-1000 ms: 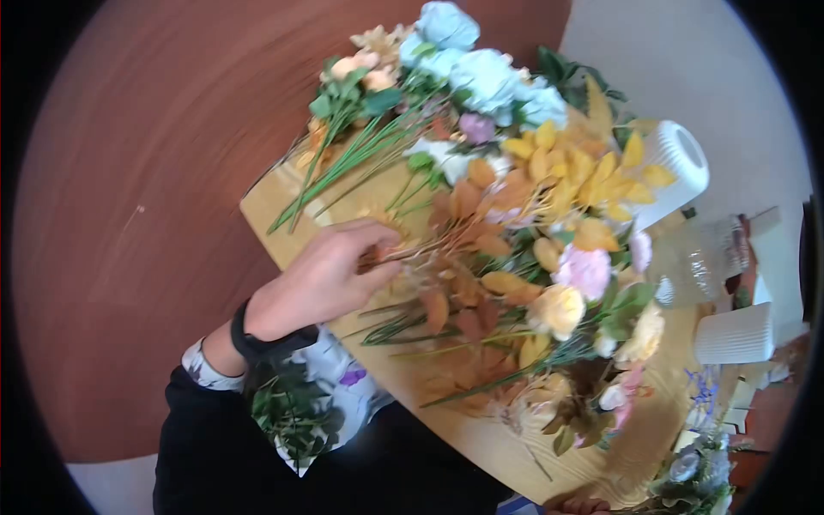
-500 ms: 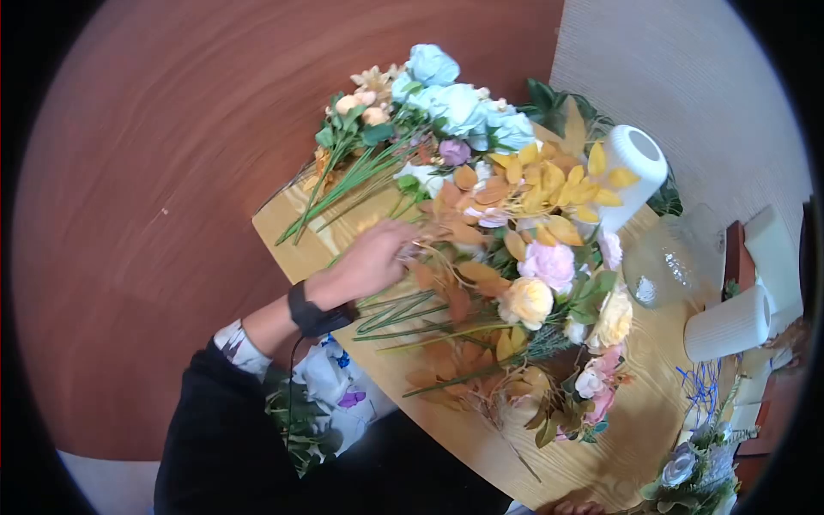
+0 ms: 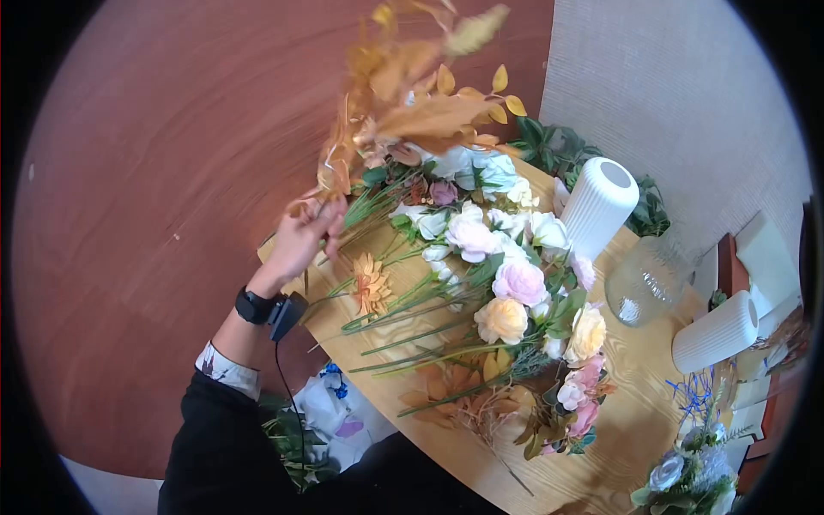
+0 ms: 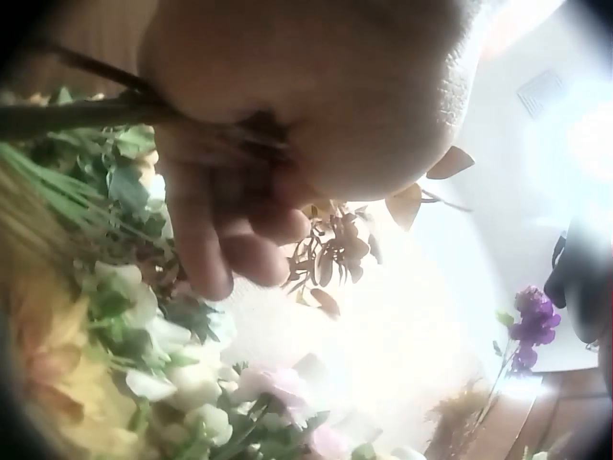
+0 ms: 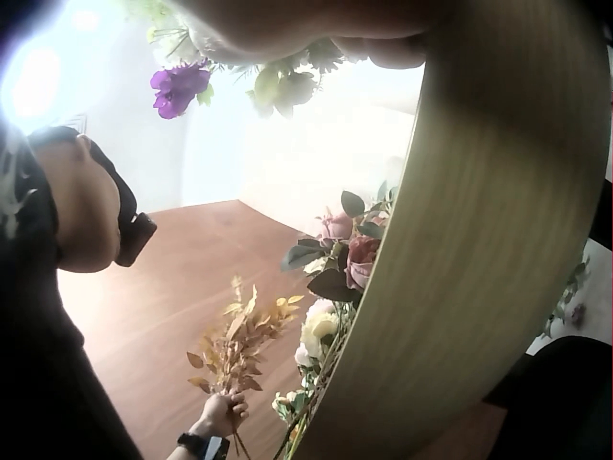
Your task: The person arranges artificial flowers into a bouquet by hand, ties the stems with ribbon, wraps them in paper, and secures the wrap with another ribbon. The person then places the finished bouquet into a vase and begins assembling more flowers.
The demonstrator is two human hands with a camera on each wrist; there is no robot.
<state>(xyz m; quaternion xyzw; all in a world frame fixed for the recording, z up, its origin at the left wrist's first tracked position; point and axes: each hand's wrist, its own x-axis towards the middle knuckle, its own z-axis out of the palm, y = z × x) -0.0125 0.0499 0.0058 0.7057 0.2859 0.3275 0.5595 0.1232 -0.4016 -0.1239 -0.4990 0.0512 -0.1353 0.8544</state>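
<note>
My left hand (image 3: 307, 233) grips a bunch of orange and yellow autumn leaf stems (image 3: 378, 94), lifted over the far left edge of the wooden table (image 3: 639, 412). In the left wrist view, a stem (image 4: 81, 117) passes under the palm, and the fingers curl. The right wrist view shows the same leafy bunch (image 5: 239, 345) upright in the left fist. My right hand (image 5: 316, 24) is partly seen at the top there, close by the table edge; whether it holds anything I cannot tell. Roses (image 3: 519, 281) and an orange flower (image 3: 372, 283) lie on the table.
A white ribbed vase (image 3: 605, 202) and a clear glass vase (image 3: 644, 283) stand behind the flowers. Another white vase (image 3: 717, 330) is at the right. A pale blue bouquet (image 3: 687, 472) sits at lower right. White wrapping and leaves (image 3: 322, 408) lie below the table's near edge.
My left hand has raised the autumn leaf stems off the pile and moved away to the far left. White and pink flowers and the orange flower are now uncovered.
</note>
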